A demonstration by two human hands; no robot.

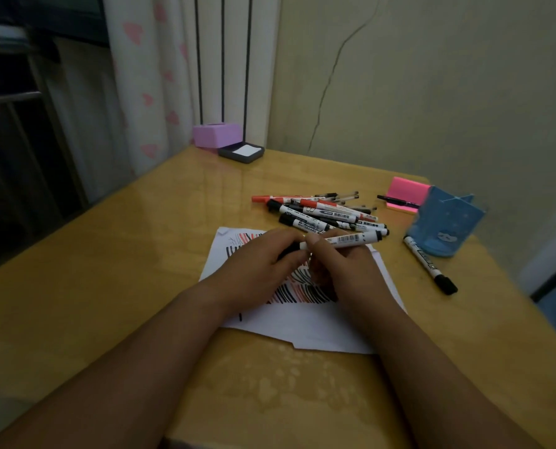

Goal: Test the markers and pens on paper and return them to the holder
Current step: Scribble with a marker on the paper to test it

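Both hands meet over a white sheet of paper (pixel 306 322) covered with black and red test strokes. My right hand (pixel 341 264) grips the white barrel of a black whiteboard marker (pixel 351 239), which lies level and points right. My left hand (pixel 263 257) holds that marker's black cap end at the left. Behind the paper lies a pile of markers and pens (pixel 322 210), red and black. A blue pen holder (pixel 448 220) stands at the right, with one black marker (pixel 429 264) lying on the table in front of it.
The wooden table (pixel 140 254) ends at a wall behind. A pink sticky-note pad (pixel 404 189) with a black pen (pixel 396 199) across it sits behind the holder. A purple box (pixel 216 134) and a dark tray (pixel 241 152) stand at the far corner.
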